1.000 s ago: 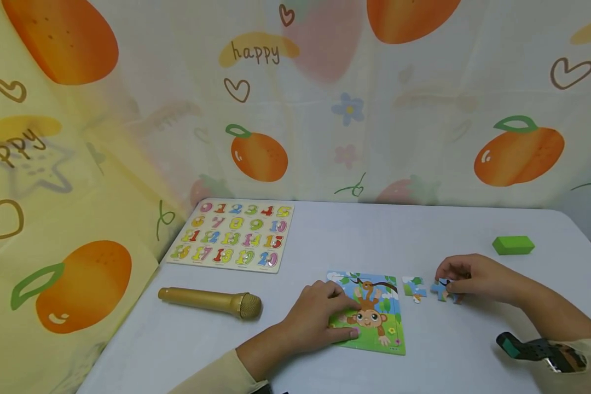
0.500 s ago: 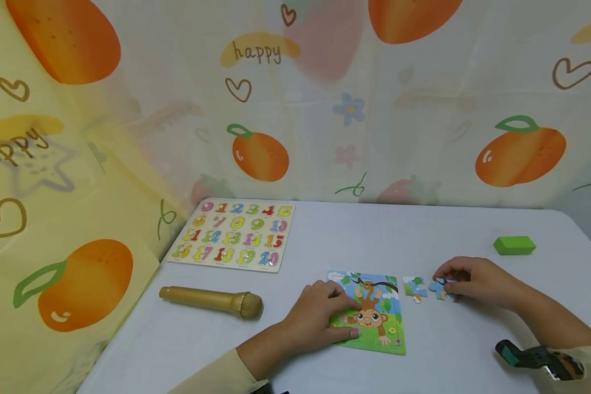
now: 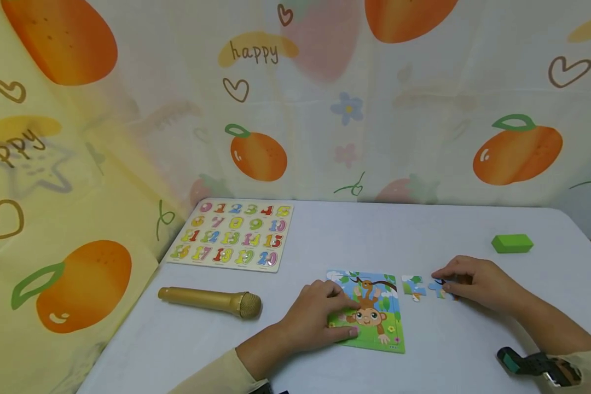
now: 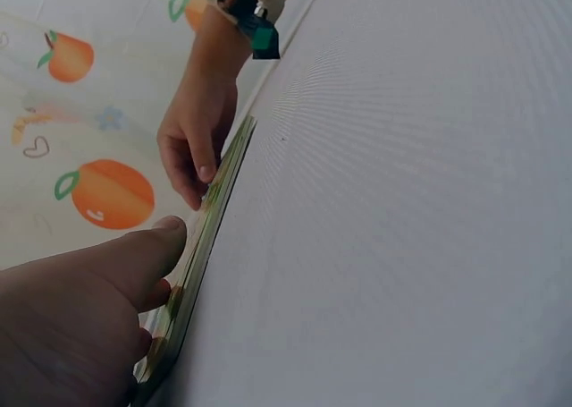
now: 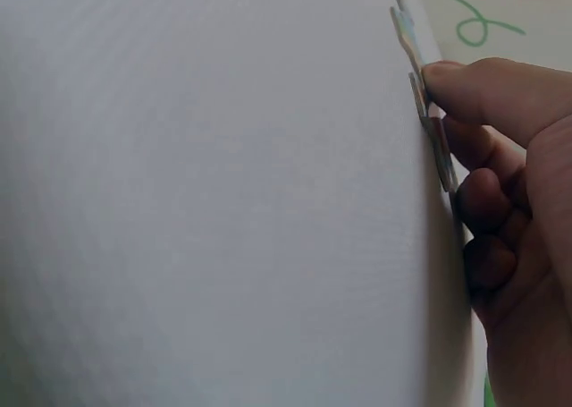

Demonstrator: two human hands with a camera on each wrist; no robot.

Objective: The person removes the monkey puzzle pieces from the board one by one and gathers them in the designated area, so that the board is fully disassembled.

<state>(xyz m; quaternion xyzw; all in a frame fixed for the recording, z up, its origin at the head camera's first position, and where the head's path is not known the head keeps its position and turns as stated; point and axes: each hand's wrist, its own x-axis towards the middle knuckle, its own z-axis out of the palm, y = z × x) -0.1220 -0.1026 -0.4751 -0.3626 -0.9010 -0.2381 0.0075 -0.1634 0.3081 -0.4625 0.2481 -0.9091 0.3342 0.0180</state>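
Note:
My left hand (image 3: 313, 320) rests on the left side of a monkey jigsaw puzzle (image 3: 391, 323), its thumb and forefinger lying over the picture. In the left wrist view that thumb shows above the edge of the puzzle board (image 4: 207, 237). To the puzzle's right, my right hand (image 3: 482, 284) pinches a blue jigsaw piece (image 3: 438, 287) by its edges, low at the tabletop. The fingers partly hide it. Between that piece and the puzzle lies another loose jigsaw piece (image 3: 413, 287). In the right wrist view the thumb (image 5: 456, 83) touches the thin edge of a piece.
A wooden number board (image 3: 231, 235) lies at the back left of the white table (image 3: 374, 235). A gold microphone (image 3: 209, 301) lies left of my left hand. At the back right sits a green block (image 3: 512, 243). A fruit-patterned curtain (image 3: 315, 137) hangs behind the table.
My right hand has shifted slightly left with the jigsaw piece, closer to the loose piece beside it. The left hand stays on the puzzle.

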